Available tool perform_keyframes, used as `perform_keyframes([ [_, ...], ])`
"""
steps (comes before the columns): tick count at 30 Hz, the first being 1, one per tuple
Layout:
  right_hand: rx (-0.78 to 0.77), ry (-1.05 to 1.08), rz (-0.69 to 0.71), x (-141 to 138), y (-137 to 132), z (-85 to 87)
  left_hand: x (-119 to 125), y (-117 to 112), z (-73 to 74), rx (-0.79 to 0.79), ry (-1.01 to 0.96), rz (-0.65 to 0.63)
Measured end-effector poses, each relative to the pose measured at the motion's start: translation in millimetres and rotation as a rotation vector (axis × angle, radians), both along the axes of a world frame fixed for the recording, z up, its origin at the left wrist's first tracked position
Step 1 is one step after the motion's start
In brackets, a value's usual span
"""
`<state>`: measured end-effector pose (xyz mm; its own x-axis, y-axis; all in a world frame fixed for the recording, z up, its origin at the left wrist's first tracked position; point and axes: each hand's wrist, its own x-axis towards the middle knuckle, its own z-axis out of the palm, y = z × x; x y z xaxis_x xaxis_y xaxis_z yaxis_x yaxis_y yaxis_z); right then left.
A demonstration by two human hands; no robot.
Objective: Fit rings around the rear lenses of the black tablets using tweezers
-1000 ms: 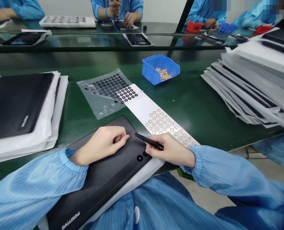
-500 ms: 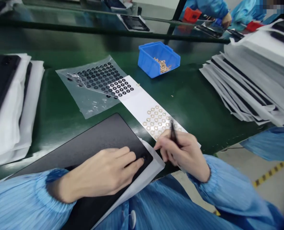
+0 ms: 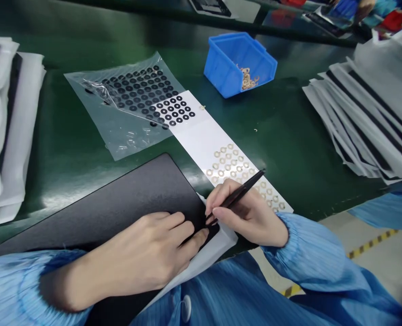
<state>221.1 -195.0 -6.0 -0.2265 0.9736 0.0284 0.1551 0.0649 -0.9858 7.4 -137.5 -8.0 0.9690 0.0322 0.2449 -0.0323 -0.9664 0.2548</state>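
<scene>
The left hand (image 3: pixel 153 251) lies palm-down on the black panel (image 3: pixel 136 194), fingers bent — whether they pinch anything cannot be told. The right hand (image 3: pixel 245 213), fingers closed around dark tweezers (image 3: pixel 246 188), slants them toward the panel's corner, near the green table's (image 3: pixel 272 145) front edge.

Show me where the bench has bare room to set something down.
Widest: the bench between bin, strip and right stack, though a tiny scrap lies there. Another patch lies between left stack and clear plastic. Crowded: the tablet's right end, where left hand, right hand and tweezers gather beside the strip.
</scene>
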Motion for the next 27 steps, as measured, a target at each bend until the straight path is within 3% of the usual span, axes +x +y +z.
perform_keyframes([
  [6, 0.13, -0.107, -0.032, -2.3, -0.7, -3.5, 0.4, 0.5, -0.1, -0.003, -0.025, 0.014],
  [27, 0.158, -0.178, -0.062, -1.6, 1.3, -2.1, 3.1, 0.4, -0.9, -0.018, -0.031, -0.001],
])
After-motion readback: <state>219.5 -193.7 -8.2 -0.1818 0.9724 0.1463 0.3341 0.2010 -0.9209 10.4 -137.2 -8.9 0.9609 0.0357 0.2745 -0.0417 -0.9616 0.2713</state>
